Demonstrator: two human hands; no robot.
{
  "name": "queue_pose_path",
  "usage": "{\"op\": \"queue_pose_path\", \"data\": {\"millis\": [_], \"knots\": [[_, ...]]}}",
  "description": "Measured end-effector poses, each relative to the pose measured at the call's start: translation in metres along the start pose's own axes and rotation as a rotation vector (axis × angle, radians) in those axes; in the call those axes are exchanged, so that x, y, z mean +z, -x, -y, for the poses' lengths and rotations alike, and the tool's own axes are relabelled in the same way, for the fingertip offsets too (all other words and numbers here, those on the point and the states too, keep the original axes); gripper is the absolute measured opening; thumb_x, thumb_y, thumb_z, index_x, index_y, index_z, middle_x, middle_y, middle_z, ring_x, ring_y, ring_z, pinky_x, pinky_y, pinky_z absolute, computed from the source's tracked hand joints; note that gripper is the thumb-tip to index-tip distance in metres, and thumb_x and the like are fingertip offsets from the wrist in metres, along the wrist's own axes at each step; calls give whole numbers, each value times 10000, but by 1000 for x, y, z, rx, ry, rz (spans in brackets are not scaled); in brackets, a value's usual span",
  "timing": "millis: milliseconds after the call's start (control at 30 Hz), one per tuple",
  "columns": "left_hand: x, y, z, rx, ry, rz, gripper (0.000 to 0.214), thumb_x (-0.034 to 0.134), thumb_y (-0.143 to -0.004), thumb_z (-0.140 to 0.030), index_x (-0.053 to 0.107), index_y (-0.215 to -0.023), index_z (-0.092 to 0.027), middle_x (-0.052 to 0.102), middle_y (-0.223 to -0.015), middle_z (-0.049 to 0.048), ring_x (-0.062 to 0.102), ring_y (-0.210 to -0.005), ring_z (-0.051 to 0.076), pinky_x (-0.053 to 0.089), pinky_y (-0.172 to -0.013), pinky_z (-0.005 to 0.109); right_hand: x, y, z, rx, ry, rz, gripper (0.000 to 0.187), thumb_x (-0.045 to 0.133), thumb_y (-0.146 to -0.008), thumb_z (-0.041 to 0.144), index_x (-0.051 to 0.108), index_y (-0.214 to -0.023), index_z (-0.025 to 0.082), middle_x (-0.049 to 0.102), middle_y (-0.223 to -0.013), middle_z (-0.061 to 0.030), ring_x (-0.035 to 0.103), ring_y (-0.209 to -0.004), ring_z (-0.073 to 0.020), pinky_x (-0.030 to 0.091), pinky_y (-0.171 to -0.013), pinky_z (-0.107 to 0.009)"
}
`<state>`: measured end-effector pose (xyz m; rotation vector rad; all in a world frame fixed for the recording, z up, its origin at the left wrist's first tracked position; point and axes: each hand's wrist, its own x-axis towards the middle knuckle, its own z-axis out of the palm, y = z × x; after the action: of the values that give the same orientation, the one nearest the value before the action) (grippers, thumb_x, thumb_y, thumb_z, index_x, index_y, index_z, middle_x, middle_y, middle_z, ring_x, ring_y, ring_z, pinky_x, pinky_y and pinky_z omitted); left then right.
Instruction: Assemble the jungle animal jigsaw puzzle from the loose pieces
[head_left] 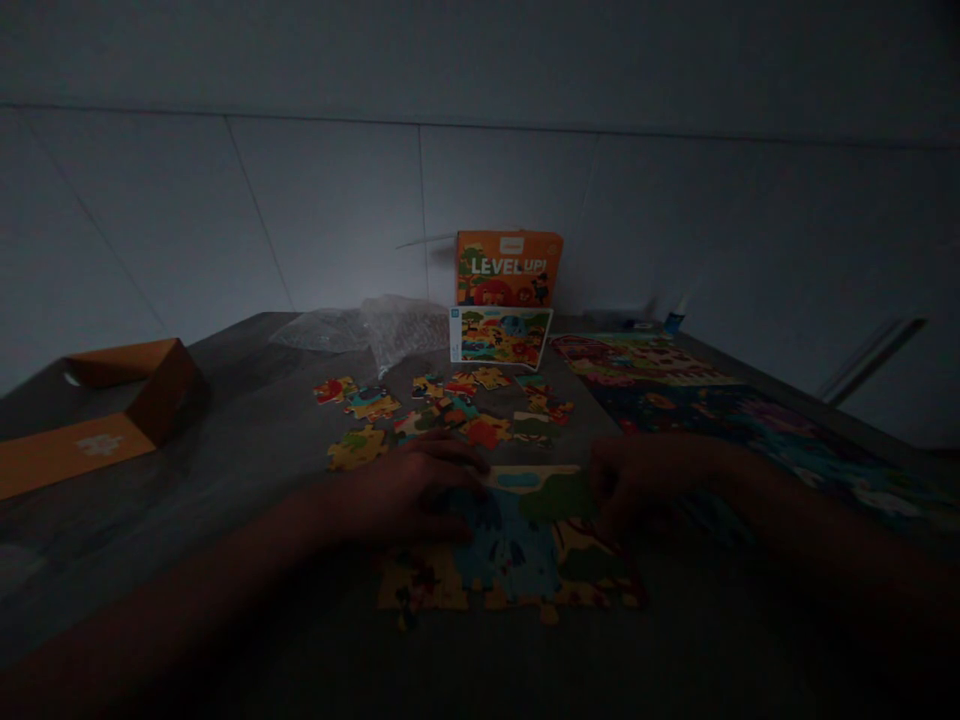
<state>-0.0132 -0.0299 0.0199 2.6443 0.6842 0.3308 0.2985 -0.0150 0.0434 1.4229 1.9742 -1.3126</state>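
Observation:
A partly joined jigsaw puzzle [517,550] with a blue elephant and green treetops lies flat on the table in front of me. My left hand [420,490] rests over its upper left part, fingers stretched and thumb apart. At the puzzle's upper right edge is my right hand [626,480], its fingers curled inward and pressed together. Whatever may be between those fingers is hidden in the dim light. Just beyond the hands lie several loose puzzle pieces [487,430], and one yellow piece [358,447] sits near my left hand.
A small picture card [501,337] leans against an orange puzzle box [510,265] by the wall. Crumpled clear plastic [405,330] lies left of it. An orange box part [142,410] stands at far left. Other joined puzzles [697,410] and a small blue-and-white bottle [675,318] are on the right.

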Motion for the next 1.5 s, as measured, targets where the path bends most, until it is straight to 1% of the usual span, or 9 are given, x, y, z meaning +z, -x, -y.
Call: {"op": "queue_pose_path", "data": {"millis": [267,367,500,633,767,1100,1267,1400,1500], "knots": [[2,1,2,16,24,-11,372,715,-842,-357,664,-1201,-272,573,-1354,73,527,-1257,252,426,-1069,419,1,1,4,20,4,6,356,754,-682,492,689,-659,143,551,-468,29,502,-412,-85,401,-398,-180],[1,1,1,15,14,-2,379,717,-839,-349,663,-1205,-265,577,-1349,80,526,-1258,261,424,-1069,428,1,1,5,17,7,-5,377,761,-675,511,692,-664,140,559,-476,27,500,-413,-80,389,-393,-170],[1,1,0,24,26,-23,367,720,-837,-334,666,-1196,-284,583,-1343,65,536,-1244,251,429,-1063,431,1,-1,3,45,18,-12,389,760,-672,524,703,-680,139,590,-502,13,514,-421,-86,395,-397,-177],[2,2,2,12,21,-21,379,730,-828,-338,666,-1198,-289,580,-1348,60,524,-1259,255,422,-1070,442,1,-1,1,33,19,-29,397,762,-667,536,712,-700,144,602,-506,9,530,-422,-94,414,-399,-181],[1,1,1,2,12,-10,385,730,-828,-334,662,-1205,-295,580,-1348,58,528,-1253,255,436,-1060,438,1,-1,2,24,4,-4,369,760,-676,510,711,-693,145,598,-492,10,536,-409,-96,427,-402,-183],[0,2,1,13,3,0,375,703,-850,-372,653,-1211,-284,572,-1358,65,518,-1267,252,425,-1072,438,4,-1,6,116,33,-62,400,762,-668,543,712,-670,146,610,-523,-6,538,-427,-100,409,-394,-184],[0,1,0,-4,-11,11,386,710,-844,-360,652,-1217,-276,563,-1369,65,510,-1276,261,415,-1081,433,4,0,8,121,54,-74,398,766,-658,529,684,-641,140,603,-525,-11,540,-437,-104,411,-407,-189],[0,1,0,1,-10,16,376,711,-845,-352,661,-1206,-260,567,-1366,70,517,-1269,262,415,-1080,427,4,3,7,111,89,-96,461,758,-638,590,657,-646,140,594,-529,-5,530,-446,-109,386,-414,-196],[0,0,0,14,-13,7,373,709,-847,-348,660,-1209,-272,568,-1365,60,520,-1263,256,417,-1079,429,6,5,8,60,163,-180,490,764,-618,614,627,-622,144,549,-530,15,484,-452,-100,314,-408,-200]]}}
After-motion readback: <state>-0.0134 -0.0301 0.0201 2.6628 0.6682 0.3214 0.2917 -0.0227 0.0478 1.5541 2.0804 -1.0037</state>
